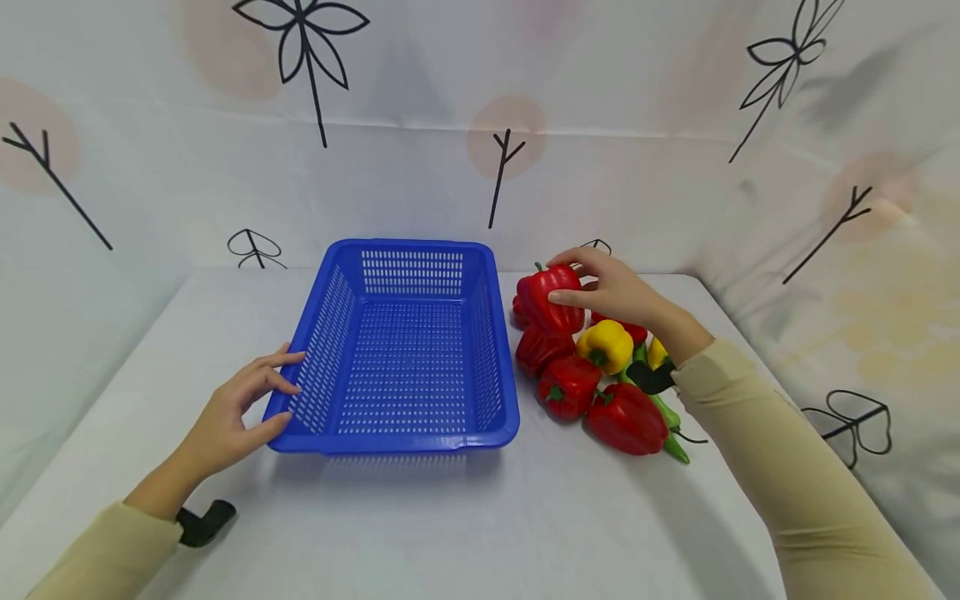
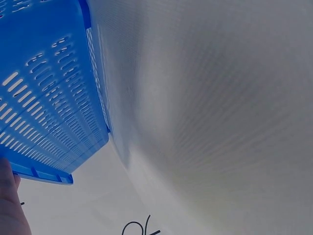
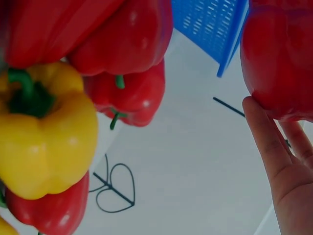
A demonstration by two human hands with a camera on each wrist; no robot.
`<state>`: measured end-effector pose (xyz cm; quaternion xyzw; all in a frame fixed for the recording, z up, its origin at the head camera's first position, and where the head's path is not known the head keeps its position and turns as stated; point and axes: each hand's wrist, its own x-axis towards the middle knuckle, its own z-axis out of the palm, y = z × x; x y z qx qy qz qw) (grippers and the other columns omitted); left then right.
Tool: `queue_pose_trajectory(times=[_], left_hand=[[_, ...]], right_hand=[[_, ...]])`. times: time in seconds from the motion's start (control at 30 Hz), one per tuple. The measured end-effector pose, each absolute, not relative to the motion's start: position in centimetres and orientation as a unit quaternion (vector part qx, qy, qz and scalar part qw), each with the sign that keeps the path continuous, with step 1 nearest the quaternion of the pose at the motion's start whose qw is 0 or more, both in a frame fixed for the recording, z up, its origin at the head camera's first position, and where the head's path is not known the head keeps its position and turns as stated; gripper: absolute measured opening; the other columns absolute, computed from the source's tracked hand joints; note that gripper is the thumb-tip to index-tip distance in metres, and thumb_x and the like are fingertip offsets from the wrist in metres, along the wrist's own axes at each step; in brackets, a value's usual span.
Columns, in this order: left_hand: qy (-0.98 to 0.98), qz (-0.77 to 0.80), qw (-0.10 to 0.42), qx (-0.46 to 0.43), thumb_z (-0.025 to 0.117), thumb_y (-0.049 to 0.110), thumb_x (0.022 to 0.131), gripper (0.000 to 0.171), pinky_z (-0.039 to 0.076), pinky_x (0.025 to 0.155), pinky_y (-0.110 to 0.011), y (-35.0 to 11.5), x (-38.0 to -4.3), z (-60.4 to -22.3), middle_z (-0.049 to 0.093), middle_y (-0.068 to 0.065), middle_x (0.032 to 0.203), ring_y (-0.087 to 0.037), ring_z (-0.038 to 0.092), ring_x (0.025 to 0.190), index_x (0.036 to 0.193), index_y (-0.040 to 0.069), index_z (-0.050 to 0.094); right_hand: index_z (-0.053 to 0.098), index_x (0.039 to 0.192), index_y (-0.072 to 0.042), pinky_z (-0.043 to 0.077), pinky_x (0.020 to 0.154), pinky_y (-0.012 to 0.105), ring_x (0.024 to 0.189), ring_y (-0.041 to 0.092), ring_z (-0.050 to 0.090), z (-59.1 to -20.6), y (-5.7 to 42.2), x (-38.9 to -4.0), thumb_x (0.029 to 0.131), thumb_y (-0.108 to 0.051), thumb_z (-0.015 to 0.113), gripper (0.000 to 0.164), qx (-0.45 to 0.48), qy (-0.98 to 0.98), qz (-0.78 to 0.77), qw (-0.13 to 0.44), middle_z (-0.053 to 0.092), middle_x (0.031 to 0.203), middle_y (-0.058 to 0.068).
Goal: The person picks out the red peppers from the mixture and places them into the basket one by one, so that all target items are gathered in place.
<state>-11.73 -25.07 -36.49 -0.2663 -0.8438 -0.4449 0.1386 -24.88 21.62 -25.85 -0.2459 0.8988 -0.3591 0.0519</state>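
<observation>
My right hand (image 1: 611, 287) grips a red bell pepper (image 1: 551, 298), thumb on its near side and fingers over the top. In the right wrist view this held pepper (image 3: 279, 58) is apart from the pile, its lower end at my fingertips. Straight ahead stands a blue plastic basket (image 1: 505, 367) with slotted walls and only its bare mesh bottom inside. My left hand (image 1: 236, 408) rests on the basket's left rim with fingers and thumb spread along it. In the left wrist view, part of that hand (image 2: 10, 200) touches the rim.
Right of the basket lies a pile: several red bell peppers (image 1: 630, 419), a yellow bell pepper (image 1: 606, 346) and green chili peppers (image 1: 666, 412). Another yellow piece (image 1: 656, 353) is partly hidden by my right wrist. A patterned cloth wall (image 1: 420, 192) stands behind the white table (image 1: 390, 533).
</observation>
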Motion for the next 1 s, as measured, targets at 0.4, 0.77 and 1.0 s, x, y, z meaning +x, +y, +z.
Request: queue_pose_trajectory(times=[0.4,0.77,1.0], left_hand=[[-0.845,-0.444,0.139,-0.264,0.067,-0.013,0.07,0.035,0.03,0.095,-0.012,-25.0,-11.7,-36.4,0.047,-0.014,0.134,-0.013,0.027,0.136,0.097,0.008,0.058],[-0.848,-0.44,0.14,-0.259,0.068,-0.012,0.071,0.035,0.029,0.096,-0.012,-24.9,-11.6,-36.3,0.048,-0.013,0.134,-0.014,0.027,0.136,0.097,0.009,0.059],[-0.848,-0.442,0.139,-0.257,0.067,-0.012,0.071,0.035,0.03,0.095,-0.012,-24.9,-11.6,-36.3,0.047,-0.012,0.134,-0.013,0.027,0.135,0.097,0.009,0.059]], right_hand=[[0.05,0.126,-0.01,0.049,0.086,0.044,0.111,0.025,0.048,-25.9,19.3,-25.8,0.085,-0.031,0.067,0.05,-0.276,0.89,-0.36,0.053,0.052,0.121,0.006],[0.05,0.126,-0.009,0.05,0.084,0.04,0.11,0.024,0.049,-25.6,17.1,-26.8,0.083,-0.028,0.069,0.051,-0.304,0.883,-0.355,0.045,0.051,0.123,0.007],[0.051,0.125,-0.01,0.05,0.083,0.039,0.109,0.023,0.049,-25.5,15.5,-27.2,0.084,-0.029,0.068,0.048,-0.312,0.877,-0.362,0.046,0.051,0.122,0.006]])
